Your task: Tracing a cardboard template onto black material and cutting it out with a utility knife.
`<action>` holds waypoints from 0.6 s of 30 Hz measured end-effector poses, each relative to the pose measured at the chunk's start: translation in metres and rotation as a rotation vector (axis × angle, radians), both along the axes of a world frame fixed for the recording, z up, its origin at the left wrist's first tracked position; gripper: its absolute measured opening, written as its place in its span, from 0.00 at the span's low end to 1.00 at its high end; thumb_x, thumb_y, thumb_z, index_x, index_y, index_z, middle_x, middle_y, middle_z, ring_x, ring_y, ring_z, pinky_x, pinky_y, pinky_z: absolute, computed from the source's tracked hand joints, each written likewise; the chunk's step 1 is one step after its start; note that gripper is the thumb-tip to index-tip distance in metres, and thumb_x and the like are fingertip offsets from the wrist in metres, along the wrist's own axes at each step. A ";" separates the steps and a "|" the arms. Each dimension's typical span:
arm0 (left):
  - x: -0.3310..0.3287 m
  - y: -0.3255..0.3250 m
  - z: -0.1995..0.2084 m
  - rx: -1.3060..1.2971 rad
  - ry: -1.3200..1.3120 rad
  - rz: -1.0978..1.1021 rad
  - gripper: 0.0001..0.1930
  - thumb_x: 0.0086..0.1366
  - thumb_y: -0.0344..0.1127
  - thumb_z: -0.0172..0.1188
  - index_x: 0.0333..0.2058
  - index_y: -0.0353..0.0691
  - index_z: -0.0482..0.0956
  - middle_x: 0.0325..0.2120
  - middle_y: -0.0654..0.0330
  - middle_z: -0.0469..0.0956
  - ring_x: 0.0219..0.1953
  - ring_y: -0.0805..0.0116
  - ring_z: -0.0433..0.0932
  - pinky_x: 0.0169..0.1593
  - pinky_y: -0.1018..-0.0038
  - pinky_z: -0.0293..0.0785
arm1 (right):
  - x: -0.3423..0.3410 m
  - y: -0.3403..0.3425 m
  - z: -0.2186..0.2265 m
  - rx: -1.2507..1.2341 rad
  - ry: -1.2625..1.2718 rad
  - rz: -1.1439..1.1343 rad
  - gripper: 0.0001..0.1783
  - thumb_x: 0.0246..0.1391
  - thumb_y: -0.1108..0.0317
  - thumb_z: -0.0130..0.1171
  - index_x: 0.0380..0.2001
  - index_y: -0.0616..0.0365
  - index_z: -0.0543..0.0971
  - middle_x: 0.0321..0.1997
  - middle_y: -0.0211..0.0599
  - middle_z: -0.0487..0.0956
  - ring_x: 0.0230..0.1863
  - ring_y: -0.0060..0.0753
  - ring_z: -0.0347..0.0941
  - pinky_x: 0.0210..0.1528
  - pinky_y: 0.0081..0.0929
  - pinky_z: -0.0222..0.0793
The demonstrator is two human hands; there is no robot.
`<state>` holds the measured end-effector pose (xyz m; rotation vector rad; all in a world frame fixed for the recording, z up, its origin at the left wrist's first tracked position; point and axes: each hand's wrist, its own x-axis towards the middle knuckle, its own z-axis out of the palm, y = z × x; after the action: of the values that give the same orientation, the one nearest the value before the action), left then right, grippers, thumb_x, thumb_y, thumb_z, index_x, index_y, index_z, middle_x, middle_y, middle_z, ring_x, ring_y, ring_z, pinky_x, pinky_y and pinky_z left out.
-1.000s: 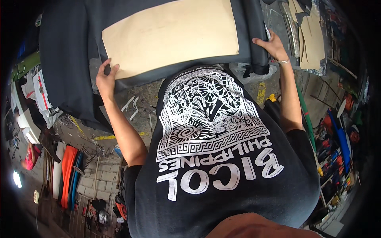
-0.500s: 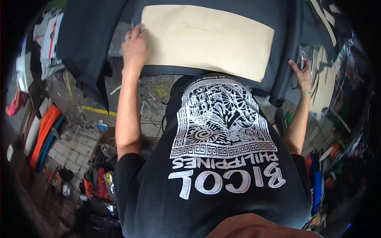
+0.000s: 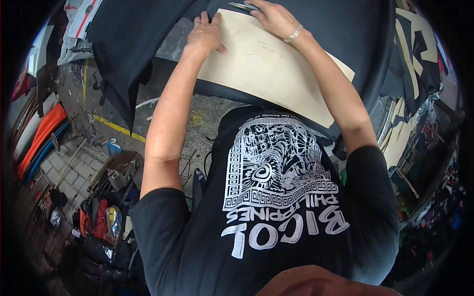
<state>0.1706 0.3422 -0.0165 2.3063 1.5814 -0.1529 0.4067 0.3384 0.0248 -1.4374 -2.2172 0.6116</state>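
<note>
A large cream card pattern piece [image 3: 261, 74] lies on a smooth black sheet of material [image 3: 321, 24] in front of me. My left hand [image 3: 205, 35] presses down flat at its upper left corner, fingers spread and thumb reaching over the card. Along the card's far edge, my right hand [image 3: 273, 18] grips a slim silver pen-like tool [image 3: 244, 7]. The tool points left, its tip close to that edge; whether it is a pen or a knife I cannot tell. My right forearm crosses above the card's right part and covers some of it.
Black material [image 3: 118, 54] hangs off the table's left side. Beyond the right edge lie several cream offcuts [image 3: 405, 44]. Orange and blue rolls [image 3: 44, 133] stand on the left floor, near bags and clutter [image 3: 101, 222].
My right hand has swung from the right side to the card's far edge, bringing the silver tool. My left hand has shifted and flattened onto the card, which appears turned slightly clockwise.
</note>
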 end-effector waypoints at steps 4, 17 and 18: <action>0.008 -0.006 -0.002 -0.043 0.009 0.025 0.67 0.35 0.47 0.84 0.73 0.49 0.50 0.72 0.37 0.48 0.71 0.28 0.51 0.70 0.43 0.56 | -0.023 0.030 -0.018 -0.001 -0.008 0.067 0.19 0.61 0.69 0.52 0.55 0.61 0.74 0.51 0.57 0.80 0.54 0.59 0.76 0.58 0.46 0.72; 0.009 -0.018 0.020 -0.029 -0.054 0.043 0.65 0.34 0.55 0.84 0.72 0.58 0.54 0.74 0.44 0.44 0.73 0.29 0.43 0.64 0.23 0.50 | -0.035 0.036 0.004 -0.009 -0.149 0.152 0.15 0.58 0.70 0.53 0.47 0.60 0.79 0.44 0.54 0.82 0.46 0.57 0.79 0.50 0.45 0.75; 0.019 -0.017 0.048 -0.158 0.022 0.043 0.64 0.40 0.51 0.82 0.73 0.54 0.50 0.75 0.43 0.40 0.74 0.32 0.40 0.68 0.30 0.46 | -0.032 0.036 0.006 -0.023 -0.155 0.141 0.14 0.59 0.70 0.53 0.46 0.60 0.79 0.44 0.54 0.82 0.46 0.57 0.80 0.49 0.45 0.75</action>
<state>0.1901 0.3253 0.0318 2.1553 1.5685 -0.2830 0.3747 0.3739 0.0305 -1.3905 -2.4560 0.5909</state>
